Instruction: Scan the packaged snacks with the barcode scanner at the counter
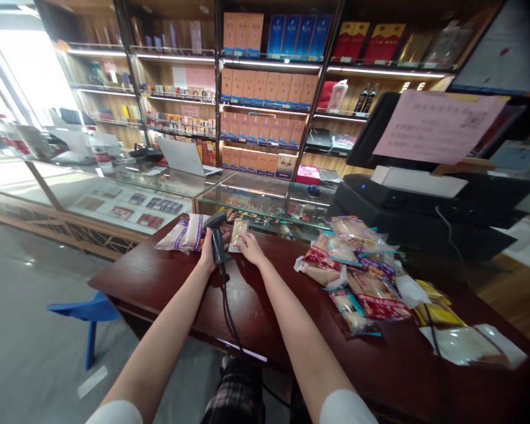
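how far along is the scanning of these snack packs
Looks early. Probably done: the packs at the left end of the desk. In hand: the left hand grips a corded barcode scanner, and the right hand rests on a small pack. Left to do: the large heap of snack packs on the right.

No words can be read here. The pink paper sign (439, 126) has rows of print (all too blurry to read). The boxes on the shelves (265, 88) and the snack bags (377, 294) have tiny print too.
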`<state>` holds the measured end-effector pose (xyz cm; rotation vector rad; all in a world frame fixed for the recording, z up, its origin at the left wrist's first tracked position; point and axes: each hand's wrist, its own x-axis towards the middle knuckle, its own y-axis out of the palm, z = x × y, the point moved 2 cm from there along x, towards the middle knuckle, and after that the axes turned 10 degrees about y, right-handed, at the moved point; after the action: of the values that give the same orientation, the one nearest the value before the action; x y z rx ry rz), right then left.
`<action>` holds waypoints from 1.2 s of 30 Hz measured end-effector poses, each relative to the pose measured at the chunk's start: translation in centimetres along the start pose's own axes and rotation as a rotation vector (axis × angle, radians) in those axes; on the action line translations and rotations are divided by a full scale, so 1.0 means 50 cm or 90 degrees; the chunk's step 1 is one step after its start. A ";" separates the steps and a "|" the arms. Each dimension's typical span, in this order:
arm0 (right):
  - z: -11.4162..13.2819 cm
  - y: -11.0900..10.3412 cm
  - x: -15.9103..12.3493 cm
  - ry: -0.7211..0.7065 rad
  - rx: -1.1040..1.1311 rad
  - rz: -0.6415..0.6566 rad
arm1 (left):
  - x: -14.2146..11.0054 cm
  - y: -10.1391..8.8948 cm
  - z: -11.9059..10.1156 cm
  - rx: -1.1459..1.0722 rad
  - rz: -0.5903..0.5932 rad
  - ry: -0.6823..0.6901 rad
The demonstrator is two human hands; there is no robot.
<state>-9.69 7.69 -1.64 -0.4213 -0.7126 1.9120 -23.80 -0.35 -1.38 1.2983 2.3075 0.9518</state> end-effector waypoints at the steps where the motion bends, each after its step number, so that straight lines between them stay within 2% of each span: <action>1: 0.000 0.006 -0.005 0.003 -0.041 -0.005 | 0.001 -0.002 -0.002 -0.005 0.006 0.017; 4: -0.002 0.012 -0.025 0.008 -0.195 -0.046 | 0.004 -0.007 -0.002 -0.009 0.015 0.035; 6: -0.001 0.004 -0.036 0.019 -0.249 -0.073 | 0.004 -0.010 0.000 -0.004 0.014 0.028; 10: -0.005 -0.034 -0.037 0.088 -0.275 -0.018 | 0.005 -0.009 0.003 -0.011 0.028 0.031; 12: -0.007 -0.054 -0.034 0.094 -0.247 -0.013 | 0.006 -0.007 0.003 -0.019 0.032 0.042; 16: -0.007 -0.058 -0.036 -0.015 -0.202 -0.077 | 0.007 -0.004 0.003 -0.038 0.016 0.040; 19: -0.010 -0.035 -0.040 -0.055 -0.207 -0.041 | 0.003 -0.004 0.004 -0.052 0.002 0.018; 22: -0.029 -0.037 -0.032 0.018 -0.133 -0.053 | -0.002 -0.005 0.004 -0.046 0.004 -0.001; 25: -0.069 -0.071 -0.018 0.074 -0.026 -0.092 | -0.007 -0.004 0.002 -0.043 0.008 -0.013; 30: -0.167 -0.129 -0.018 0.071 0.079 -0.096 | -0.019 0.012 -0.001 -0.034 0.039 -0.043; 34: -0.232 -0.136 -0.033 0.115 0.392 -0.079 | -0.034 0.027 0.005 0.006 0.082 -0.091; 36: -0.246 -0.132 -0.037 0.139 0.453 -0.063 | -0.043 0.032 0.009 0.031 0.099 -0.118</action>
<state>2.76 11.71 -6.84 -0.1331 0.1063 1.8464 -21.42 -1.41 -0.70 1.5360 2.1263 0.7878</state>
